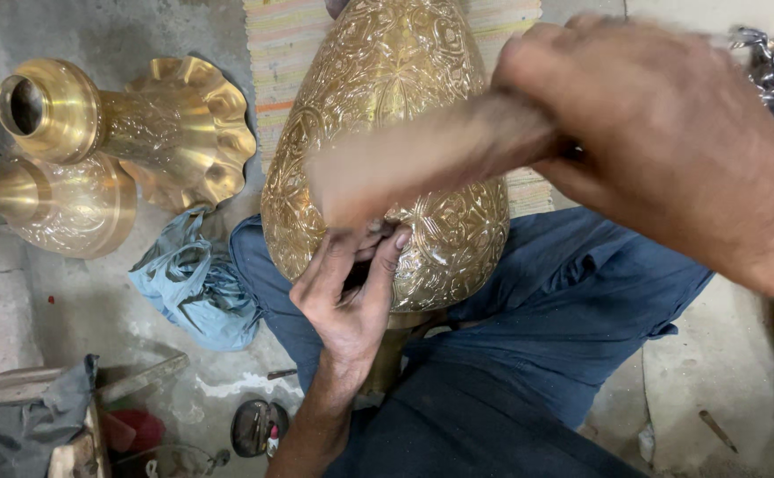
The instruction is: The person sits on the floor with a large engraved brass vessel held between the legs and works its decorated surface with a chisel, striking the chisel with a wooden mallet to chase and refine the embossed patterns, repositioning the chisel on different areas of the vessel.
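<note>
left hand (344, 288) at lower centre, fingers pinched on something small and hidden against the engraved golden brass vase body (387, 142) lying across the lap, frame centre | right hand (661, 133) upper right, fist closed on a blurred wooden mallet handle (422, 155) | judgement: brace the vase firmly, strike lightly and squarely | crumpled blue cloth (194, 283) left | fluted brass vase parts (121, 124) upper left

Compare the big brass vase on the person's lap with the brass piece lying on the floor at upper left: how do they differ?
The engraved vase rests across the lap, touched by the left hand; the fluted brass piece lies untouched on the floor. The vase's body is bulbous and far larger; the floor piece has a narrow neck and wavy flared rim. Both are golden and engraved.
</note>
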A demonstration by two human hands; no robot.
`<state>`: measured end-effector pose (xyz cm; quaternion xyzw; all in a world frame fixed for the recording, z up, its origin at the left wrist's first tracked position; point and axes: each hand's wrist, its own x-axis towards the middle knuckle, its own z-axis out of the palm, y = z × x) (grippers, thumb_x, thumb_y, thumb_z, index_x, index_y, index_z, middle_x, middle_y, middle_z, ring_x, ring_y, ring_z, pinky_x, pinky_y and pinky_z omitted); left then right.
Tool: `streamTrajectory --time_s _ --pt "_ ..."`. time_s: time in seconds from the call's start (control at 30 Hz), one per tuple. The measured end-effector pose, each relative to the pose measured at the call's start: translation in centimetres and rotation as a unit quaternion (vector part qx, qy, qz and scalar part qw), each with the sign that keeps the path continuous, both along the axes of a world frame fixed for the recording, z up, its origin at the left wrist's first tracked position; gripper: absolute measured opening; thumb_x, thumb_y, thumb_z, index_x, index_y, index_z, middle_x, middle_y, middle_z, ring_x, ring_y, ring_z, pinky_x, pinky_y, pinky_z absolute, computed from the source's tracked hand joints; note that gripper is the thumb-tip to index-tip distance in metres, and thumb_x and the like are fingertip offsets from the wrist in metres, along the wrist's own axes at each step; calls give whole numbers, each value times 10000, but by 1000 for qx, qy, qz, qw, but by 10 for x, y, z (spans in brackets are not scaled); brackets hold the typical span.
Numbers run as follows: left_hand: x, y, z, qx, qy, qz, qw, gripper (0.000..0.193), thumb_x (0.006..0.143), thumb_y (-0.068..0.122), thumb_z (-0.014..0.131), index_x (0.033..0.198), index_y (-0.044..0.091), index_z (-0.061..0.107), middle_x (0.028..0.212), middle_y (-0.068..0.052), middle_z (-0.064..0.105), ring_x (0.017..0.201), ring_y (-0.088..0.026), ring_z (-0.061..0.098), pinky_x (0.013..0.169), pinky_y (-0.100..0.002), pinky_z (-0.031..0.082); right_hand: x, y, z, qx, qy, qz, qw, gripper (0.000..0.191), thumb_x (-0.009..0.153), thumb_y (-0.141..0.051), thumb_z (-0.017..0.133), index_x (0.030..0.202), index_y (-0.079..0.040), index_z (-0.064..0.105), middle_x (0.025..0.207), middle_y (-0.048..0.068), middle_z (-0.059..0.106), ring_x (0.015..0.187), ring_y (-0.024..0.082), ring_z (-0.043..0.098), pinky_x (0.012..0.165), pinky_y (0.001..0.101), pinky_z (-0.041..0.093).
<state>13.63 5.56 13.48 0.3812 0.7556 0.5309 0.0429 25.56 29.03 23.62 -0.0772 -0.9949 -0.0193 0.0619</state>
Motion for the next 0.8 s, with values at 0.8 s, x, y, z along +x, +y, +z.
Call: streamTrajectory --time_s 0.8 --pt "-5 2 11 -13 -51 -37 998 276 905 0 846 1146 -44 719 938 -76 722 854 -124 735 781 -263 610 4 0 -6 -49 -31 -55 997 349 819 -235 825 1056 -105 605 916 50 652 915 259 691 794 393 534"
